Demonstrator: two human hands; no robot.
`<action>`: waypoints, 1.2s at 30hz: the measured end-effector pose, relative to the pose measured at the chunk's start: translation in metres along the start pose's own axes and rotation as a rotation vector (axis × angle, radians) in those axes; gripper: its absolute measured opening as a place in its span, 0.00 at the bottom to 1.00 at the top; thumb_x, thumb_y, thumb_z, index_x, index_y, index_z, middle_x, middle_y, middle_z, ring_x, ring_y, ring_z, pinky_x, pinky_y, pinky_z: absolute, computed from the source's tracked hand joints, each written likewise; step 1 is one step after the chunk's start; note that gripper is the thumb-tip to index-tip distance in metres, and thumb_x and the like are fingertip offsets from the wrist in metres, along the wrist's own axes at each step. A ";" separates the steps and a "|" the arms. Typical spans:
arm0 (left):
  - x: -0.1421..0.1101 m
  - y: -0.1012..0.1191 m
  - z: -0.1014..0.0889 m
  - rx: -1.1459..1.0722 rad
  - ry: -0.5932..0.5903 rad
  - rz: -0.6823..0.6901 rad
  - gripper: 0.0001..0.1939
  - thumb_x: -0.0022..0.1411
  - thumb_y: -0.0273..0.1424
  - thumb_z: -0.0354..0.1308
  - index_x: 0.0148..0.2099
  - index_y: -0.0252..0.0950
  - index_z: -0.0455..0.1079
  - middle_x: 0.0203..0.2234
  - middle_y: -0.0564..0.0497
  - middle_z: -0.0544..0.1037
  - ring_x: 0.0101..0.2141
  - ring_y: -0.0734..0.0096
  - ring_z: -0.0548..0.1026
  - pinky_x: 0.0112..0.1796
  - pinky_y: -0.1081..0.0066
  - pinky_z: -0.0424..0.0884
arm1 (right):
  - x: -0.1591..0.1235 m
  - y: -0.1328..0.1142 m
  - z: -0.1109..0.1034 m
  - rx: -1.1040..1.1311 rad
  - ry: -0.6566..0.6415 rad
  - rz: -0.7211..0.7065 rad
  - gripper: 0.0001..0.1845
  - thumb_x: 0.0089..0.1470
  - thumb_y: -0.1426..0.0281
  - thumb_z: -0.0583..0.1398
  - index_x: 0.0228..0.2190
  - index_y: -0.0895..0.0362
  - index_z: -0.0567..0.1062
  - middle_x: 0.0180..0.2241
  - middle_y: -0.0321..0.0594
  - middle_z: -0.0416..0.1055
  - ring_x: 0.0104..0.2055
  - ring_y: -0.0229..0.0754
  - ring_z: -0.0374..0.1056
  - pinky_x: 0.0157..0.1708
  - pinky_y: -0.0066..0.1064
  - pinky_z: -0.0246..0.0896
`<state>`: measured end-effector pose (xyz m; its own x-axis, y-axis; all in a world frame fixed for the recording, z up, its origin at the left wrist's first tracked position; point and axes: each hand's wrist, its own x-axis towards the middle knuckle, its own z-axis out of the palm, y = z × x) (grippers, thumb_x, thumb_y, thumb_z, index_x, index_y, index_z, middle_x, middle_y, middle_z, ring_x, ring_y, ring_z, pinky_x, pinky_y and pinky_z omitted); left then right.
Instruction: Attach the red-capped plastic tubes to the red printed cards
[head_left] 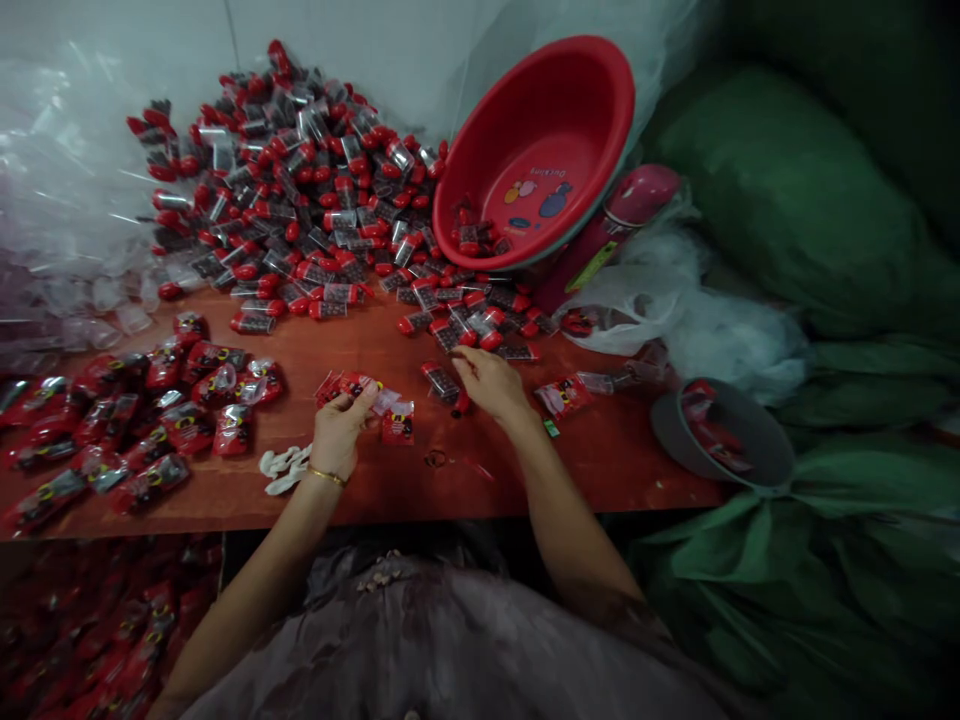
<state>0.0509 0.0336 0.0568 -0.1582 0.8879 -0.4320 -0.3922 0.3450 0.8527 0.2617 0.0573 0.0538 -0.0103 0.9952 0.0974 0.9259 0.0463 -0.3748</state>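
My left hand [339,425] is closed on a small clear packet with red print [352,386], held just above the red-brown table [420,480]. Another such packet [398,422] lies flat beside it. My right hand [486,380] rests on the table with its fingers curled on a small red-capped item [442,382], its tip at the edge of a big heap of the same red-and-dark items [300,190]. A gold bangle sits on my left wrist.
Filled red packets [142,420] lie spread at the table's left. A tilted red basin [540,150] leans at the back right by a pink bottle [615,225]. A grey bowl [724,435] sits at the right edge. Green sacks [810,200] fill the right side; clear bags [67,180] pile at left.
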 end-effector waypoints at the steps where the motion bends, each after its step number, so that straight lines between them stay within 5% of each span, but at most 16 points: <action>1: -0.001 -0.001 0.002 -0.001 0.002 -0.006 0.25 0.24 0.41 0.73 0.24 0.30 0.70 0.18 0.53 0.74 0.20 0.76 0.71 0.21 0.77 0.65 | 0.002 -0.003 -0.001 -0.031 -0.056 0.060 0.20 0.59 0.59 0.49 0.44 0.56 0.73 0.38 0.46 0.75 0.42 0.48 0.68 0.41 0.37 0.61; 4: -0.005 -0.004 0.005 -0.011 0.012 -0.037 0.27 0.22 0.42 0.73 0.25 0.31 0.69 0.18 0.55 0.73 0.19 0.76 0.71 0.20 0.77 0.65 | 0.003 -0.018 0.005 -0.129 -0.154 0.157 0.27 0.53 0.49 0.53 0.37 0.59 0.75 0.37 0.52 0.74 0.44 0.54 0.67 0.40 0.40 0.61; 8: -0.007 -0.004 0.005 -0.027 0.009 -0.080 0.26 0.23 0.41 0.73 0.24 0.32 0.68 0.16 0.57 0.71 0.18 0.78 0.69 0.19 0.78 0.65 | -0.004 -0.023 0.017 -0.080 -0.077 0.119 0.18 0.50 0.58 0.60 0.37 0.59 0.74 0.40 0.51 0.73 0.46 0.52 0.66 0.42 0.38 0.60; 13: -0.007 -0.001 0.004 -0.067 -0.046 -0.157 0.24 0.29 0.39 0.73 0.26 0.32 0.68 0.19 0.54 0.74 0.19 0.76 0.72 0.20 0.78 0.65 | -0.032 -0.008 0.021 0.255 0.072 0.122 0.16 0.48 0.61 0.61 0.40 0.54 0.72 0.32 0.40 0.75 0.35 0.45 0.70 0.37 0.34 0.62; 20: -0.014 -0.003 0.011 -0.067 -0.136 -0.240 0.23 0.29 0.40 0.73 0.25 0.32 0.68 0.17 0.54 0.74 0.18 0.77 0.71 0.20 0.77 0.67 | -0.081 -0.020 0.007 0.737 -0.036 0.006 0.18 0.45 0.61 0.63 0.38 0.55 0.75 0.31 0.35 0.75 0.31 0.39 0.70 0.33 0.29 0.65; 31: -0.026 -0.006 0.004 0.030 -0.252 -0.164 0.23 0.33 0.43 0.71 0.26 0.31 0.71 0.20 0.51 0.76 0.19 0.76 0.71 0.22 0.76 0.67 | -0.084 -0.030 0.005 0.747 -0.146 -0.031 0.16 0.44 0.64 0.63 0.36 0.58 0.75 0.28 0.36 0.73 0.28 0.38 0.67 0.29 0.27 0.62; 36: -0.022 -0.009 0.003 0.055 -0.202 -0.081 0.24 0.29 0.43 0.72 0.26 0.31 0.72 0.19 0.52 0.76 0.20 0.75 0.71 0.23 0.75 0.68 | -0.088 -0.035 0.007 0.757 -0.150 -0.027 0.16 0.44 0.64 0.63 0.36 0.59 0.75 0.28 0.36 0.73 0.29 0.38 0.67 0.29 0.27 0.62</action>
<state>0.0611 0.0118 0.0593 0.0584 0.8976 -0.4368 -0.3454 0.4287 0.8348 0.2278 -0.0316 0.0519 -0.1302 0.9914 0.0097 0.4146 0.0633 -0.9078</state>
